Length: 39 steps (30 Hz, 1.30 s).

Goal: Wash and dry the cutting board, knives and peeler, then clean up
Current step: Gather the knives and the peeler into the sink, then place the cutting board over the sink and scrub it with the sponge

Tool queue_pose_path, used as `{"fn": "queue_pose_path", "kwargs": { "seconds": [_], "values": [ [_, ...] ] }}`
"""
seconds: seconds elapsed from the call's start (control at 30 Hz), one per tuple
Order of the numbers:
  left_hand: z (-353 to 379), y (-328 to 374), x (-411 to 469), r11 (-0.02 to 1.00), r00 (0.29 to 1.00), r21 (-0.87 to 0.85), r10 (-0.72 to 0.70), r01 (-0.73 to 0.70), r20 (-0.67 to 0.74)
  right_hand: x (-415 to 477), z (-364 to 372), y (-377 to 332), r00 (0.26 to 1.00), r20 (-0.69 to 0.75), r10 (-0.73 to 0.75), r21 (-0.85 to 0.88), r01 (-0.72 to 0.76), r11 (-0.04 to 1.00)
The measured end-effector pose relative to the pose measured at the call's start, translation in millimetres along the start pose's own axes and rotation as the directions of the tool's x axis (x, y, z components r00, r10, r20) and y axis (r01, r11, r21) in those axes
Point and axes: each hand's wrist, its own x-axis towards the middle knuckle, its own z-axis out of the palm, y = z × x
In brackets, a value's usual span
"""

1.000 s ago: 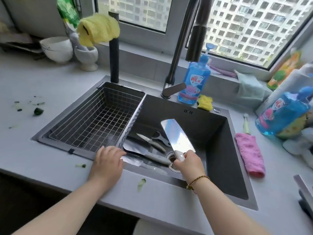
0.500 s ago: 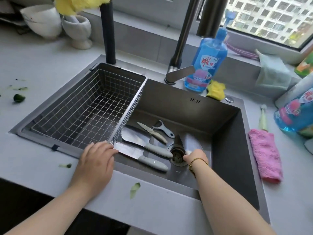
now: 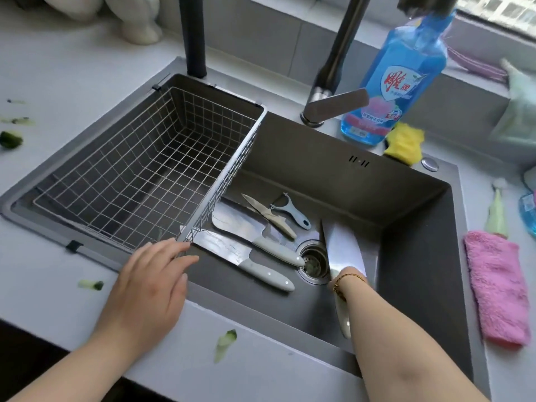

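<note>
Glaring cleaver (image 3: 343, 250) — pale handle — in sink (image 3: 406, 198), left hand (image 3: 150, 282) fingers (image 3: 185, 259) apart, right hand (image 3: 351, 273) fingers, cannot tell

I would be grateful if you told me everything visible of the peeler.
The peeler is a small Y-shaped tool in pale blue-grey, plastic by its look, with a blade bar across its forked head and a hole in the handle's end. It lies flat on the sink floor, head toward the back wall, handle toward the drain, close beside the small knife; whether they touch is unclear. Nobody holds it.
</note>
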Motion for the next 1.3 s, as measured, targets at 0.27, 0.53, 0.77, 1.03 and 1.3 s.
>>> {"fn": "queue_pose_path", "kwargs": {
  "seconds": [0.27,0.53,0.77,1.03,1.3],
  "values": [
    [0,0,2,1.0,1.0,0.008,0.0,0.0,0.027,22,24,5,0.997,0.07,0.045,-0.02,-0.043,0.999],
    [0,-1,2,1.0,0.999,0.003,0.024,-0.024,0.031,30,24,3,0.991,0.124,0.051,-0.028,-0.048,0.998],
    [-2,0,3,1.0,1.0,0.008,0.011,-0.012,0.02,27,24,1,0.994,0.053,0.1,0.014,-0.1,0.995],
    [-3,1,3,1.0,1.0,-0.003,0.012,-0.012,-0.006,2,-9,-13,0.973,-0.22,-0.065,-0.02,0.062,0.998],
    [-1,0,2,0.994,0.998,-0.109,0.011,-0.018,-0.067,-97,-41,-37,0.557,-0.58,-0.595,-0.182,0.624,0.76]
  ]
}}
